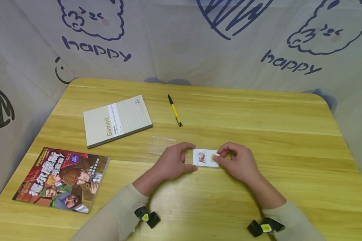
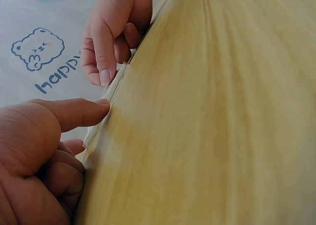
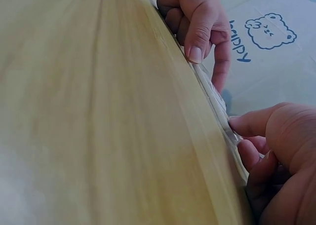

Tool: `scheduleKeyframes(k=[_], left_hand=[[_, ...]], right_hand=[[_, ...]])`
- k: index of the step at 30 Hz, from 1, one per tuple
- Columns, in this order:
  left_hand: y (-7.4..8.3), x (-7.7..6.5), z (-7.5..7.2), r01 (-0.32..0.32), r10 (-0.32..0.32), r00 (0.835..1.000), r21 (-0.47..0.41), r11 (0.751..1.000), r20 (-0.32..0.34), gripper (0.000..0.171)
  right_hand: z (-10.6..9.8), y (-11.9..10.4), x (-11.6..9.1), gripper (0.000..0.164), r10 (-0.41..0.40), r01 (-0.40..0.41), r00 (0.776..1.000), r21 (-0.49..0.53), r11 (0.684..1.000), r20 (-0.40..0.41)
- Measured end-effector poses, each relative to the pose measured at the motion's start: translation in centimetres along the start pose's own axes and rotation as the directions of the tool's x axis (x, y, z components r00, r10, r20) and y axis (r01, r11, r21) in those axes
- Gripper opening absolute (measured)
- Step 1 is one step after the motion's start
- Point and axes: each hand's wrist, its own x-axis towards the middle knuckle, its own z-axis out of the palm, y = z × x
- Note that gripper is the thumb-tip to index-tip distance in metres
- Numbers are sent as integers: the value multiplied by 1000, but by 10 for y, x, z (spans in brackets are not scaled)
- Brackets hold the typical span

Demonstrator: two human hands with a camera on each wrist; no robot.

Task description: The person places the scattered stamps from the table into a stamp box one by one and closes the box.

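Note:
A small white two-section tray [image 1: 207, 164] lies flat on the table in front of me. In its left section is a card with a colourful printed figure [image 1: 202, 157]. My left hand [image 1: 173, 162] holds the tray's left end, thumb at the near corner and forefinger at the far one. At the right section, my right hand [image 1: 239, 162] pinches a small yellowish piece [image 1: 213, 156] between thumb and forefinger; its fingers partly hide it. Both wrist views show the tray edge-on, with the left thumb [image 2: 86, 111] and right thumb [image 3: 252, 122] at its edge.
A clear plastic lid [image 1: 157, 144] lies beyond the left hand, partly covered by it. Farther back are a Gambit notebook [image 1: 99, 125] and a yellow and black pen [image 1: 175, 110]. An illustrated comic-style book [image 1: 63, 180] lies at the left. A printed cloth [image 1: 175, 43] hangs behind the table.

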Motion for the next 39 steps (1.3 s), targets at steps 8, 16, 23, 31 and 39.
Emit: scheduleKeyframes(k=[8,16,23,31,39], left_hand=[[0,0,1,-5,5,1000,9,1000,-8,62],[-1,0,1,-12,13,1000,24,1000,-14,62],[-2,0,1,-21,21,1000,15,1000,-14,62],[-1,0,2,-19,19,1000,3,1000,-10,63],[-1,-1,2,-1,1,1000,13,1000,-7,63]], right_hand=[[0,-1,2,13,-3,3,1000,-29,1000,15],[1,-1,4,16,-7,7,1000,-30,1000,10],[1,-2,4,18,17,-17,1000,-33,999,11],[-4,1,3,22,36,-38,999,49,998,37],[-11,7,1,59,12,-18,987,36,999,160]])
